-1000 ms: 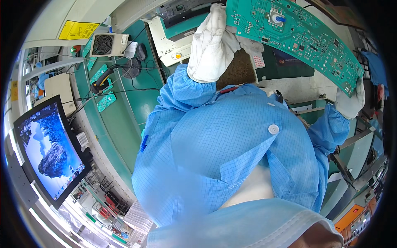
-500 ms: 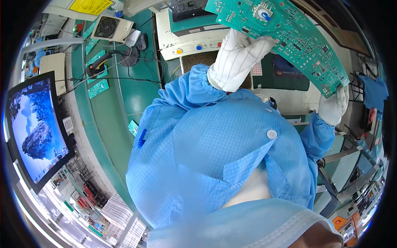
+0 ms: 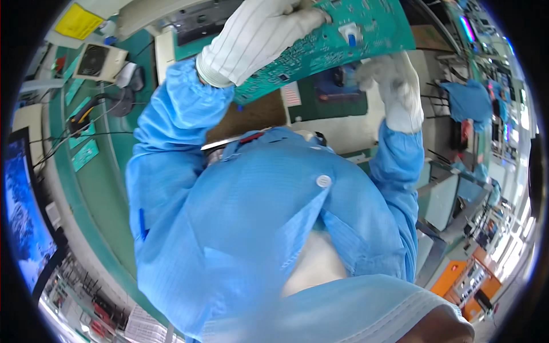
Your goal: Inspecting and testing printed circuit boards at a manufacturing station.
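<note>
A long green circuit board (image 3: pixel 317 62) covered in small parts is held up at the top of the view, its lower edge slanting down to the left. On it sits a white square part with a blue knob (image 3: pixel 351 38). My left hand (image 3: pixel 257 43), in a white striped glove, grips the board across its left part, with fingers over its face. My right hand (image 3: pixel 398 91), gloved in white too, is at the board's lower right edge. Its fingers are smeared by motion, so whether they grip the board cannot be made out.
On the green bench at left are a handheld scanner on its stand (image 3: pixel 83 117), a fan unit (image 3: pixel 100 61) and several green boards (image 3: pixel 86 155). A monitor (image 3: pixel 26 211) stands at far left. Beyond the board is a machine (image 3: pixel 197 31); below it lies a green mat (image 3: pixel 306 103).
The circuit board has turned, so its slant now runs down to the left. My left hand has moved left and up; my right hand has left the board's far right end and come inward.
</note>
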Motion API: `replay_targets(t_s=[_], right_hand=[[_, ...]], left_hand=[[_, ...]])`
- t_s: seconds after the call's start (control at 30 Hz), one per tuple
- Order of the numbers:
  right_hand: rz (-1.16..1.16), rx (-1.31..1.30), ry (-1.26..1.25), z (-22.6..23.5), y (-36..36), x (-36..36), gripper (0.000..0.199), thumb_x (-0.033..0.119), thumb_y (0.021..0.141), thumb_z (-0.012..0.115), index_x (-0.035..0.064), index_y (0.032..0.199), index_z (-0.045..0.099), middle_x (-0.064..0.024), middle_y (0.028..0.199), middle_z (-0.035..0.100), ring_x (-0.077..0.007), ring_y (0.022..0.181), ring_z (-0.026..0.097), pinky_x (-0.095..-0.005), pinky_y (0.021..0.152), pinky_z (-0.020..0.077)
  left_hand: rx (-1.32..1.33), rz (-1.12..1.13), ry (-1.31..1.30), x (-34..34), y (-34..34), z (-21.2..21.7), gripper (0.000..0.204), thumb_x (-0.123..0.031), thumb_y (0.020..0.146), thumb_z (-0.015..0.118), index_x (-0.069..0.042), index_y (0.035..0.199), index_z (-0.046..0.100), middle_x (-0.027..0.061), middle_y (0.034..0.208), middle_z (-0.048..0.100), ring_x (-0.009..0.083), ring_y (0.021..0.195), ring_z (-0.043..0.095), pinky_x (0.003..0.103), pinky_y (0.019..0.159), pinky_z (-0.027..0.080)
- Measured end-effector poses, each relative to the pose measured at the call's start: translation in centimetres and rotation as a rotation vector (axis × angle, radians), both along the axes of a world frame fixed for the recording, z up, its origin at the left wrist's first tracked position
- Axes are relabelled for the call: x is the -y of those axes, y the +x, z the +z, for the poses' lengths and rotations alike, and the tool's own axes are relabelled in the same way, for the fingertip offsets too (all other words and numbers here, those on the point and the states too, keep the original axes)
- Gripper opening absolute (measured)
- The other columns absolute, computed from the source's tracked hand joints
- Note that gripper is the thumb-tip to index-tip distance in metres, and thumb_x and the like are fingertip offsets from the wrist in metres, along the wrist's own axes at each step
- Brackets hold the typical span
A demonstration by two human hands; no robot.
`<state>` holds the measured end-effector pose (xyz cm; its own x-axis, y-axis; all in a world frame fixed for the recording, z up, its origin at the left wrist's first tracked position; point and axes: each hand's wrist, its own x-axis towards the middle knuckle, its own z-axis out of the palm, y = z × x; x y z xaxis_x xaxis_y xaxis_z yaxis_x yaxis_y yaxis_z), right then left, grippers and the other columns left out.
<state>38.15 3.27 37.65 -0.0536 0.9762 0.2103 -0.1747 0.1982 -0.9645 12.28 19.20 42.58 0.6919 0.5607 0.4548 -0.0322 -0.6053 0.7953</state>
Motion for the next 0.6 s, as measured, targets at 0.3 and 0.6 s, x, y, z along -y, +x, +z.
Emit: replay_targets(t_s=[0.3,0.6], right_hand=[[-0.989,1.623,0.452,2.7,-1.6,0.9,0.052,0.028,0.086,0.076,0.0047,0.128,0.058,-0.0126,0.124,0.065,-0.0235,0.107,0.066,-0.0364,0.087,0.0555],[-0.874,-0.247,0.212,4.8,-2.4,0.9,0.041,0.033,0.099,0.061,0.0046,0.129,0.056,-0.0128,0.126,0.061,-0.0286,0.107,0.062,-0.0494,0.082,0.0583]], left_hand=[[0.043,0.373,0.360,0.8,-2.5,-1.1,0.054,-0.016,0.082,0.071,-0.007,0.132,0.055,0.0158,0.118,0.065,0.0301,0.105,0.066,0.037,0.090,0.053],[0.460,0.065,-0.499,3.6,-5.6,-5.1,0.056,0.005,0.084,0.056,-0.006,0.138,0.047,0.0158,0.135,0.052,0.0271,0.120,0.053,0.031,0.098,0.045]])
